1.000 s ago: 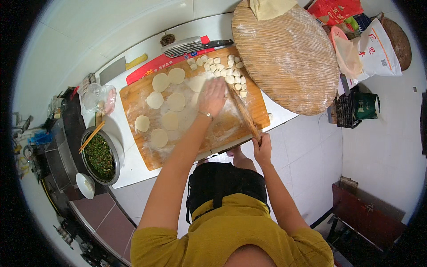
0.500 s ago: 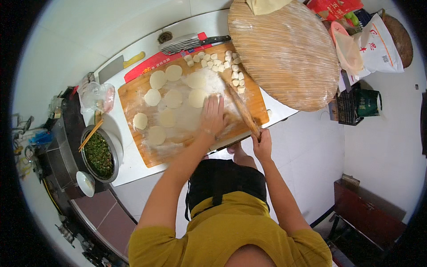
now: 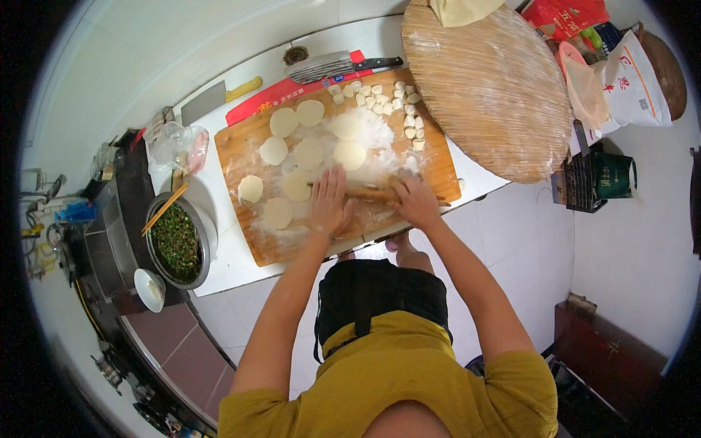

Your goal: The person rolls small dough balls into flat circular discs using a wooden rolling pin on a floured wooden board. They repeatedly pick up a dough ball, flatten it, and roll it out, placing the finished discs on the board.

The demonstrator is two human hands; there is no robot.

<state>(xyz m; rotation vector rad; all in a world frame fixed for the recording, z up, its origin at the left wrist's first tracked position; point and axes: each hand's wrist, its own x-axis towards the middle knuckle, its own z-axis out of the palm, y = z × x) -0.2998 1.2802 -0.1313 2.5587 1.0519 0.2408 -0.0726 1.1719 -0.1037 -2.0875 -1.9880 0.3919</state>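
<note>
A wooden rolling pin (image 3: 371, 193) lies crosswise near the front of the floured wooden board (image 3: 244, 157). My left hand (image 3: 331, 204) rests over its left part, fingers stretched out flat and pointing away from me. My right hand (image 3: 416, 202) is curled over the pin's right part, slightly blurred. Whether any dough lies under the pin is hidden. Beyond and left of my hands are several thin round dough wrappers (image 3: 308, 154), the nearest ones close to my left fingers. Small cut dough pieces (image 3: 377, 100) sit in a cluster at the far right of the board.
A metal bowl of chopped green filling (image 3: 176, 244) with chopsticks (image 3: 165, 207) stands left, beside a small white bowl (image 3: 150, 290). Behind the board lie a cleaver (image 3: 204, 102) and a black-handled knife (image 3: 378, 63). A large round slatted tray (image 3: 489, 87) overlaps the right side.
The rolling pin has turned from slanting to crosswise. My right hand has moved up and left onto the board, and my left hand now lies on the pin. The whole view has shifted slightly.
</note>
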